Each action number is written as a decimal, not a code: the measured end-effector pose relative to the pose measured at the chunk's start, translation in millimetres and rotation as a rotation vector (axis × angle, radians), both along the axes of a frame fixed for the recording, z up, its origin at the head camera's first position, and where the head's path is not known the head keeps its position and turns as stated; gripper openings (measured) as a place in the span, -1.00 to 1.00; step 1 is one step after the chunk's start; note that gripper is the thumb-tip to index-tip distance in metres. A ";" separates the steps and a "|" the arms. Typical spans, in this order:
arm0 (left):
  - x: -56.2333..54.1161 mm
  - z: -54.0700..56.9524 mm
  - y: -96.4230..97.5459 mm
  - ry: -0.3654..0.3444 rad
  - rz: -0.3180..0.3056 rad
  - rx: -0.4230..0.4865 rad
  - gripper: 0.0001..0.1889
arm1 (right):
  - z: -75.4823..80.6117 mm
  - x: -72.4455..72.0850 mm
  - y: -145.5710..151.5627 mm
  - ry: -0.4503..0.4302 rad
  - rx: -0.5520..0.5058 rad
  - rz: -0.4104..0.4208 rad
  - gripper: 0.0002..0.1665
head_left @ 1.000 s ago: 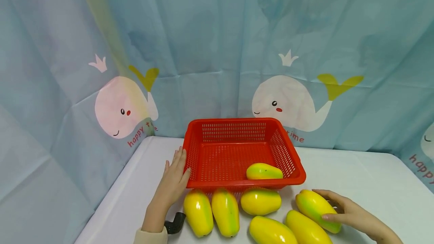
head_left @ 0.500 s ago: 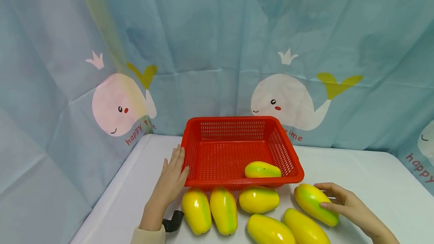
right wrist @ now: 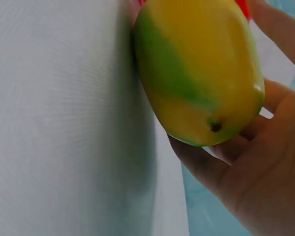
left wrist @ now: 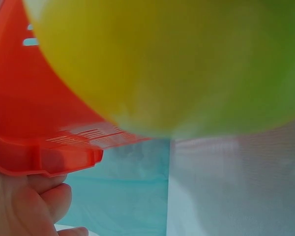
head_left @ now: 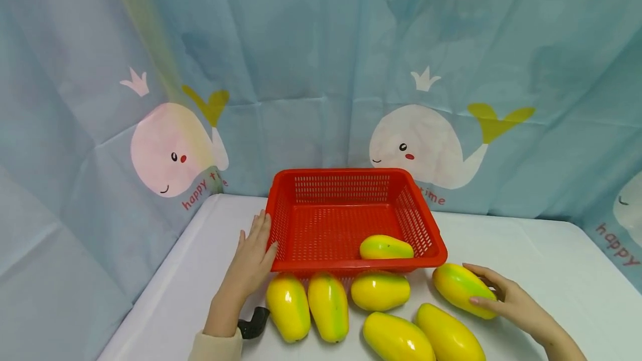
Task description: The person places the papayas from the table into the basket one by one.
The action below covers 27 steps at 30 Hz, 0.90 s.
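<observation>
In the head view, my right hand [head_left: 514, 299] grips a yellow-green papaya [head_left: 460, 288] from its right side, thumb in front and fingers behind. Its rounded end with a small dark stem spot faces the right wrist view, where a shadow falls on the table beside the papaya [right wrist: 196, 73]. My left hand [head_left: 251, 258] lies against the left side of a red plastic basket [head_left: 353, 265], fingers straight along the wall, thumb by the near corner. One papaya [head_left: 385, 247] rests in the basket's near right part, partly behind the front rim. A papaya [left wrist: 177, 64] fills much of the left wrist view.
Several more papayas lie on the white table [head_left: 506, 244] in front of the basket, among them an upright-lying pair [head_left: 328, 308] near the left hand. A black elbow-shaped piece [head_left: 254, 322] is beside the left wrist. A blue whale-print curtain [head_left: 311, 71] hangs behind.
My right hand and the papaya in it have shifted slightly up and toward the basket, the papaya turning a little. The left hand stays at the basket; the head view has shifted slightly.
</observation>
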<state>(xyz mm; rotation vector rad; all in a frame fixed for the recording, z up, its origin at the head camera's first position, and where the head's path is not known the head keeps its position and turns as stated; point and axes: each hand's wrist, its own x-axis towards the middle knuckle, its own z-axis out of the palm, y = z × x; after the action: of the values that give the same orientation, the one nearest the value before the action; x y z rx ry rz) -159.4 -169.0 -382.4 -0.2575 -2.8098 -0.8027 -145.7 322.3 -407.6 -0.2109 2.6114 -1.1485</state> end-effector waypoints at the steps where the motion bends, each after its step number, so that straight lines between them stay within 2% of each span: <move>1: 0.5 -0.8 0.6 -0.004 -0.001 0.002 -0.36 | -1.4 1.2 0.0 -0.004 0.009 0.003 -0.22; 9: 0.5 -3.6 1.4 -0.013 -0.002 0.007 -0.35 | -8.5 6.7 0.5 0.093 0.028 0.017 -0.12; 17: -2.5 -3.6 2.2 -0.030 -0.020 -0.002 -0.35 | -6.0 7.6 1.6 0.073 0.026 -0.006 -0.12; 27: -5.6 -0.9 -3.7 -0.037 -0.031 0.007 -0.34 | -3.2 2.9 -2.0 0.114 0.020 -0.004 -0.14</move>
<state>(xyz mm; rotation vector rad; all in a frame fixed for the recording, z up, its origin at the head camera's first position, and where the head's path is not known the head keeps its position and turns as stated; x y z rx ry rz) -164.9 -172.7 -383.4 -0.2893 -2.8435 -0.8316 -142.7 320.3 -410.8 -0.2747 2.7222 -1.1437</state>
